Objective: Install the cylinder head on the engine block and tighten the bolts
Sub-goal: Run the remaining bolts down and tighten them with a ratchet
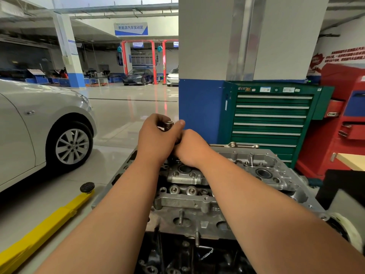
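Dark, grimy engine block (173, 260) sits lowest in view, with the cylinder head (197, 202) on top of it: rough cast grey metal with round bores, bolt bosses and upright studs. Both bare forearms stretch forward over the head. The left hand (156, 139) curls its fingers and thumb round a shiny chrome cylindrical tool (168, 124) held upright. The right hand (194, 150) presses against the left, knuckles up; whether it grips anything is hidden. A green drawer cabinet (272, 119) stands behind.
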Tool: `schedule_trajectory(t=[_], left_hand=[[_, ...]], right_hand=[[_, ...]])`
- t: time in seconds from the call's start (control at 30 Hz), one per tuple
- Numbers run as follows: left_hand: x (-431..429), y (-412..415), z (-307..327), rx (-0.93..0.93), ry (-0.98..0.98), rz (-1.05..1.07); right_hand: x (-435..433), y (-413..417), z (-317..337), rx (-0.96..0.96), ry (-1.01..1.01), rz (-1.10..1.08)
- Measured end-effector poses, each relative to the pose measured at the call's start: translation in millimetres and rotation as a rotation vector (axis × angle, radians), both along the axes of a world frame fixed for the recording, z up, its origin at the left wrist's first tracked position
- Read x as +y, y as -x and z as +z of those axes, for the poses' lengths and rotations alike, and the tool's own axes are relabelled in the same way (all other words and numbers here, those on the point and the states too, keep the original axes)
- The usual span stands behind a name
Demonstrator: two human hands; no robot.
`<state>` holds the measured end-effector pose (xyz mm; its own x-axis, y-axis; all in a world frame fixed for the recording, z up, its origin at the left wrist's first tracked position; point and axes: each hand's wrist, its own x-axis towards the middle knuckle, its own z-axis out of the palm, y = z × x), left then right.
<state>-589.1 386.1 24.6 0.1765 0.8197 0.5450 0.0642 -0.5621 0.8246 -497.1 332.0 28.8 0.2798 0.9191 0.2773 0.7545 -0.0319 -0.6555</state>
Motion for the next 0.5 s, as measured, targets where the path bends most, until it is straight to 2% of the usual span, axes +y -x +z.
schedule_trajectory(t=[0.23,0.37,0.5], left_hand=[[2.4,4.0,1.2,0.009,-0.019,0.092],[2.2,3.4,0.7,0.043,-0.039,0.036],[1.4,0.3,1.3,0.009,0.031,-0.048]], right_hand=[[-1.3,0.1,0.0,0.053,0.003,0.093],[-1.9,-1.1,1.2,0.031,-0.006,0.076],[2.3,-0.8,-0.7,-0.002,-0.024,0.029]])
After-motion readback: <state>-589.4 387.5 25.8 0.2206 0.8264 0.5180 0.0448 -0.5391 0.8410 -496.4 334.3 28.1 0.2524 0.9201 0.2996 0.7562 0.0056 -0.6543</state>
